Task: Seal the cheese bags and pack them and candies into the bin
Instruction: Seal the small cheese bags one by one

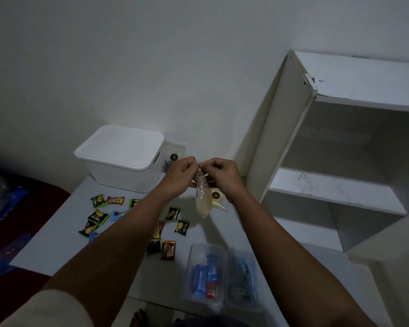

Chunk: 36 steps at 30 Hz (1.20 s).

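Sealing under way: both hands (182, 171) (219, 169) pinch a cheese bag (204, 204) mid-frame. Candies (99, 217) unpacked; bin (122, 159) lidded.

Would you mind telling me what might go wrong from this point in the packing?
1. Both the left hand and right hand pinch only the top of the clear plastic cheese bag, which hangs in the air; it may slip or seal unevenly.
2. The white plastic bin has its lid on, so nothing can go in yet.

A white shelf unit (335, 147) stands against the white wall (151, 55).
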Available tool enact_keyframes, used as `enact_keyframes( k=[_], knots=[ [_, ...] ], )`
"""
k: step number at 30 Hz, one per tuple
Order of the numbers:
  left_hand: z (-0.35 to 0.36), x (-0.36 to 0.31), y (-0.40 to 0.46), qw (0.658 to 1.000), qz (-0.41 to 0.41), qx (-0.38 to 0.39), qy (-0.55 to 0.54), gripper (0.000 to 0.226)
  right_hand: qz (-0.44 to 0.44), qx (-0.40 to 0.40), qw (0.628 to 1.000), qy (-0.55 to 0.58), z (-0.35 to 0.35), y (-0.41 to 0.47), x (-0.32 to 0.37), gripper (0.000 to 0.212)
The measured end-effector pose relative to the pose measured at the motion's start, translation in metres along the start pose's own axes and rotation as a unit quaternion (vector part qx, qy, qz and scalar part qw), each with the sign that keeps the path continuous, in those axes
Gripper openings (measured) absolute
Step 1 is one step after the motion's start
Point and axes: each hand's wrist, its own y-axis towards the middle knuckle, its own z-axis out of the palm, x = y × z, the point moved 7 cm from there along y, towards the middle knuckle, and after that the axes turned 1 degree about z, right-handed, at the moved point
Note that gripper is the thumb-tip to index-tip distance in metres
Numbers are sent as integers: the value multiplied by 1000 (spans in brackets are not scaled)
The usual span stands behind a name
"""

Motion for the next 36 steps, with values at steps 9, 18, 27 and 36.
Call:
enact_keyframes(
  k=[9,18,27,36],
  knots=[
    [0,10,-3,999,13,-8,44,20,8,4,1000,-18,-2,1,-3,10],
    [5,7,0,994,43,-4,97,30,13,0,1000,-11,-10,-6,-10,9],
    [8,18,-3,999,-21,-7,33,22,27,20,998,-50,-13,-11,-14,10],
    [5,18,-4,998,-23,7,51,28,85,55,992,-72,-6,-11,-22,26]
  ],
)
